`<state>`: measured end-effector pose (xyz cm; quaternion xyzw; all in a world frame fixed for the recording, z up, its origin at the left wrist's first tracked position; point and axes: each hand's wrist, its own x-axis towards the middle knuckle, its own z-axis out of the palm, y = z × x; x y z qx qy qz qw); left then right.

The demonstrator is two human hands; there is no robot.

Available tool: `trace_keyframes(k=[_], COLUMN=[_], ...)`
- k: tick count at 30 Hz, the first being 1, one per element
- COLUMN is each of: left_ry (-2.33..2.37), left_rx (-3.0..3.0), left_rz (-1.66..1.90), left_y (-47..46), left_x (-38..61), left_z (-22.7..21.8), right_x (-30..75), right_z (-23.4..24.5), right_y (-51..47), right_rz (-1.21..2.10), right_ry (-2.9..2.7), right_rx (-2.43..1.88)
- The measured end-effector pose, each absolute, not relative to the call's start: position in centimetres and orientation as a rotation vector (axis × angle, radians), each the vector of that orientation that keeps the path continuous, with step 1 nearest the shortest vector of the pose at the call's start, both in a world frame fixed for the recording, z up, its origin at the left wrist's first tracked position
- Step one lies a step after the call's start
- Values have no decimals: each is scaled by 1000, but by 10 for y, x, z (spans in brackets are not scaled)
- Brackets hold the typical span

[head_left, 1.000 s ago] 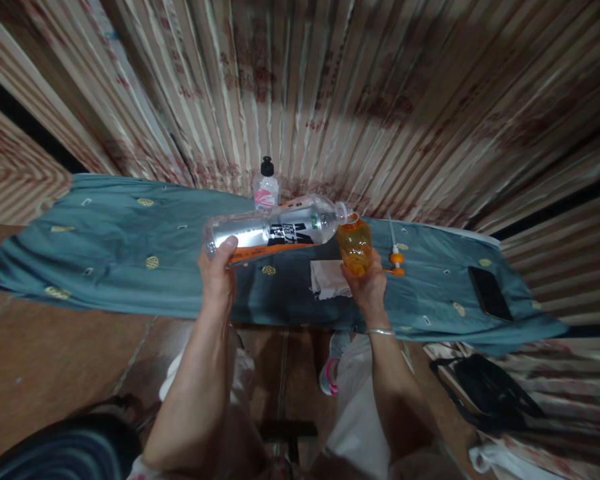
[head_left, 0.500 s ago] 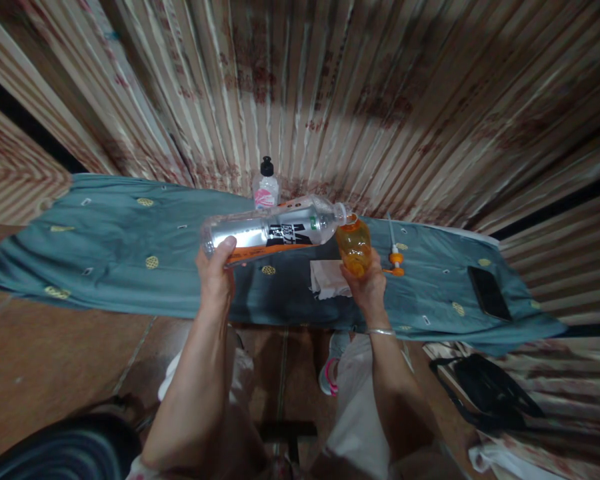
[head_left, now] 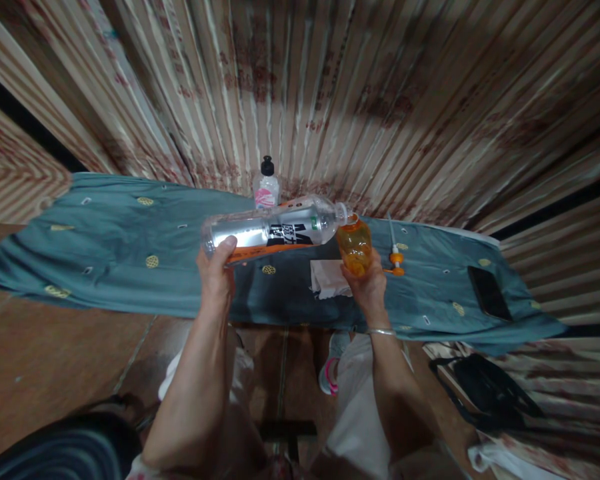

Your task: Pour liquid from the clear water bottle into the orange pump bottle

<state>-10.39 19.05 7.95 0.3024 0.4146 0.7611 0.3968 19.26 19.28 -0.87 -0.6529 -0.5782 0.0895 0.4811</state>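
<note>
My left hand [head_left: 217, 270] is wrapped round the base end of a large clear plastic bottle [head_left: 295, 225] with a silver and orange label. The bottle lies nearly level, its open neck pointing right. That neck meets the mouth of a translucent orange bottle [head_left: 355, 245], which my right hand [head_left: 367, 280] grips round its lower part. The orange bottle leans a little to the left. Whether liquid passes between the two cannot be made out. Just right of my right hand, an orange pump top [head_left: 396, 260] with a clear tube rests on the cloth.
A clear bottle with a black cap [head_left: 267, 183] stands behind the large bottle. On the green tablecloth [head_left: 110, 253] are a folded white cloth [head_left: 329, 279] and, at the right, a black phone [head_left: 489, 293]. A pleated curtain [head_left: 300, 87] hangs behind; a black bag [head_left: 490, 393] is lower right.
The large bottle has rolled slightly in my left hand, so its label print faces a little differently. Both hands and the orange bottle stay in place.
</note>
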Motion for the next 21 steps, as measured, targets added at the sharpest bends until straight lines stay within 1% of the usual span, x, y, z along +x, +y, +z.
trace_keyframes(k=[10,21], left_ry=[1056,1064], left_rx=[786,743], left_rz=[1907,1939], left_y=[189,190], left_x=[-105,-104], left_z=[78,79], right_x=[190,190], right_z=[-4,-3], right_y=[190,191], right_rz=[179,208], right_ry=[-1429,-1415], right_rx=[-1688,-1677])
